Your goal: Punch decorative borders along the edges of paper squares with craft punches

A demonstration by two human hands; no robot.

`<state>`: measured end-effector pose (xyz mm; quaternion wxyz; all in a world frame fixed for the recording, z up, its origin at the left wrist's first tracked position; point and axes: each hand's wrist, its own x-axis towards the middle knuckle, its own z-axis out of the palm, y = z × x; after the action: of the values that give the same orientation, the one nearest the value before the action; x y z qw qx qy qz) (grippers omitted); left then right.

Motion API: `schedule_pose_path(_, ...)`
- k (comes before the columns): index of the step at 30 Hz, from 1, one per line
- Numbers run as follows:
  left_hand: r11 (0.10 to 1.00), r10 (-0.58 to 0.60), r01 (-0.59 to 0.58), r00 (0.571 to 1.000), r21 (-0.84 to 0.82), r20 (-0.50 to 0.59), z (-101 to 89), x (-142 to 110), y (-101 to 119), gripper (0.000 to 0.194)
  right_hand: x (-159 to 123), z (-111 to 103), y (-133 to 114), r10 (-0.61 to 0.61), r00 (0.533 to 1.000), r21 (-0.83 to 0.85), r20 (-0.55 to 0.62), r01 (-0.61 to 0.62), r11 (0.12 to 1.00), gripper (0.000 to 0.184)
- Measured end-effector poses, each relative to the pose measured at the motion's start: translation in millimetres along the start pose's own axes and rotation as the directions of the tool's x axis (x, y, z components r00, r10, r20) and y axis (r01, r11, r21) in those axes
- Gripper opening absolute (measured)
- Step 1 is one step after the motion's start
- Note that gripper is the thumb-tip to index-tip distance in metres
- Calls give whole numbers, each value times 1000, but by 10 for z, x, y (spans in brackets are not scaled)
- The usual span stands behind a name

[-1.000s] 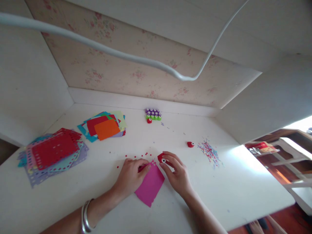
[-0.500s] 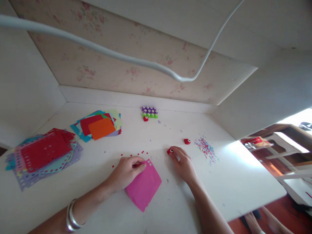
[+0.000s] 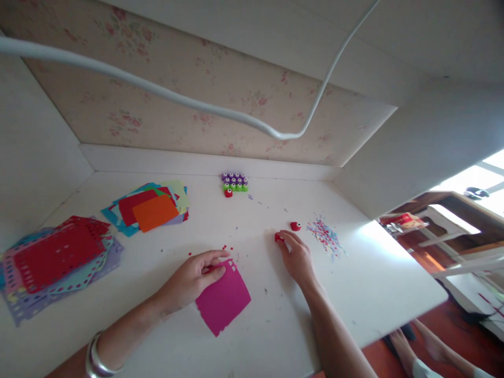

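Observation:
My left hand (image 3: 192, 275) pinches the top left corner of a pink paper sheet (image 3: 223, 296) that lies flat on the white table (image 3: 255, 336); the sheet's top edge has punched notches. My right hand (image 3: 298, 257) reaches out to the right with its fingers on a small red paper punch (image 3: 279, 237), which rests on the table. A second red punch (image 3: 295, 226) sits just beyond it. Tiny red paper dots (image 3: 226, 247) lie scattered above the pink sheet.
A cluster of purple, green and red punches (image 3: 234, 182) stands at the back. Two stacks of coloured paper, one plain (image 3: 151, 209) and one punched (image 3: 55, 257), lie on the left. A pile of confetti (image 3: 325, 237) is on the right. A white cable (image 3: 197, 105) hangs overhead.
My right hand carried the red punch away from the pink sheet, up and to the right, and set it on the table near the second red punch. My left hand kept hold of the sheet.

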<state>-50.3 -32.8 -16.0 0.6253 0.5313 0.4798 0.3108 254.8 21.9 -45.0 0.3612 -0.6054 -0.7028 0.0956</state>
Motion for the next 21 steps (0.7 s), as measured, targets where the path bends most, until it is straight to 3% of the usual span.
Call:
schedule_pose_path(5,998,-7,8,1000,63,-17,14,23,1,43,87,-205,106,107,990,37,-87,-104,994,31)
schedule_pose_path(11,945,127,-97,989,312,-78,84,40,12,31,314,-545,534,265,951,0,-159,-268,963,37)
schedule_pose_path(16,866,152,-81,983,493,-107,116,22,36,28,397,-535,826,284,953,-52,-101,-290,956,33)
schedule_pose_path(21,822,151,-60,982,566,-115,121,8,32,28,436,-434,917,271,960,-51,-67,-274,960,34)
